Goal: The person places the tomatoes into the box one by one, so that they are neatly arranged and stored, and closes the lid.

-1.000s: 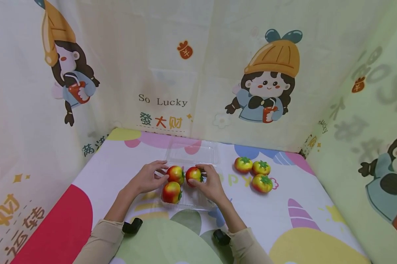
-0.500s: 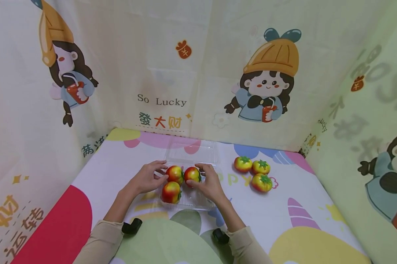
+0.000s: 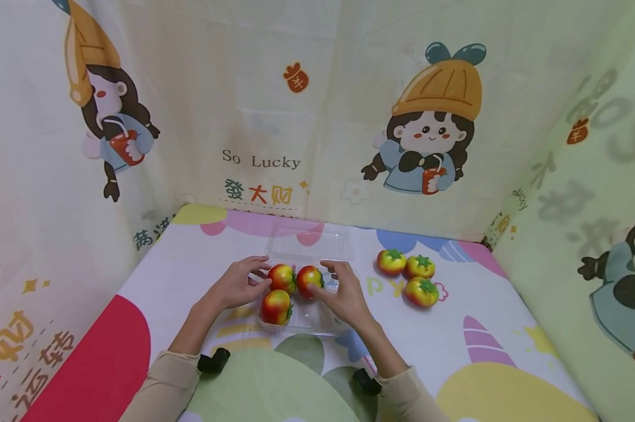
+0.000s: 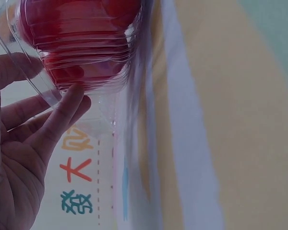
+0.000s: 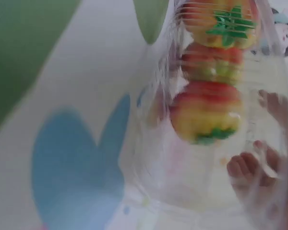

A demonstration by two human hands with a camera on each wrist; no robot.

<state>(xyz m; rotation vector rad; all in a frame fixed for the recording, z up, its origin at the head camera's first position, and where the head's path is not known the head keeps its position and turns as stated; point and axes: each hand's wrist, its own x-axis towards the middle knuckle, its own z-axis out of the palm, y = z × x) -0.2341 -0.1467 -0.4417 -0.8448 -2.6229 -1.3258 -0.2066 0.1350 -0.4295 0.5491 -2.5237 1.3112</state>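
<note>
A clear plastic clamshell box (image 3: 314, 321) lies open on the table, its lid folded back. Inside sit three red-and-yellow toy tomatoes with green leaves: one back left (image 3: 281, 278), one front left (image 3: 275, 308) and one back right (image 3: 309, 281). My left hand (image 3: 240, 285) is at the box's left side; in the left wrist view its thumb and fingers (image 4: 69, 108) pinch the rim and ribbed wall. Beside the back right tomato, my right hand (image 3: 347, 299) has its thumb and fingers spread, holding nothing. The right wrist view shows that tomato (image 5: 206, 112) through the box wall.
Several more things lie about: a group of three toy tomatoes (image 3: 419, 268) rests on the table right of the box. The clear lid (image 3: 309, 241) lies flat behind it. A patterned cloth curtain (image 3: 328, 117) stands at the back and both sides.
My right hand has let go of the back right tomato and drawn back a little to the right, fingers spreading. The left hand stays at the box; the tomatoes have hardly moved.
</note>
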